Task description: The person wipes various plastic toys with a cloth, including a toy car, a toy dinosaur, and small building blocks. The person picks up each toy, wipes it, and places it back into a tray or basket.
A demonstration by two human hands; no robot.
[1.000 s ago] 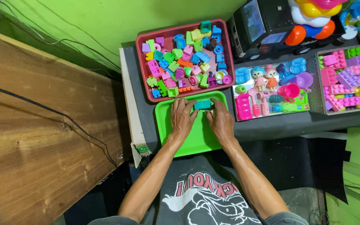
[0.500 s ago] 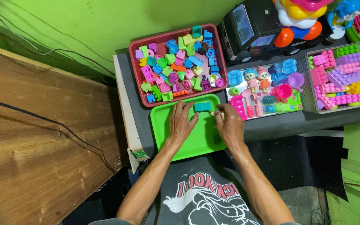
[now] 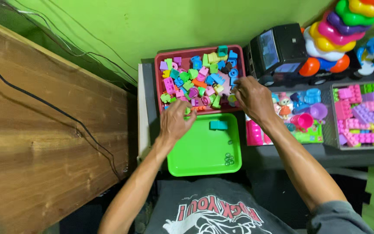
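Note:
A green tray (image 3: 195, 156) lies in front of me with a teal block (image 3: 218, 125) near its far edge. Behind it a red tray (image 3: 158, 78) is heaped with several small coloured building blocks. My left hand (image 3: 174, 121) reaches over the red tray's near left corner, fingers curled among the blocks there. My right hand (image 3: 251, 97) hovers at the red tray's right edge, fingers spread over the blocks. Whether either hand holds a block is hidden by the fingers.
A wooden panel (image 3: 35, 130) with a black cable fills the left. To the right are a clear box of pink and blue toys (image 3: 301, 117), a box of larger pink blocks (image 3: 364, 115), a black toy truck (image 3: 282, 54) and a stacked ring toy (image 3: 338, 30).
Both hands have left the teal block on the green tray and moved forward to the red tray. The camera view has shifted closer.

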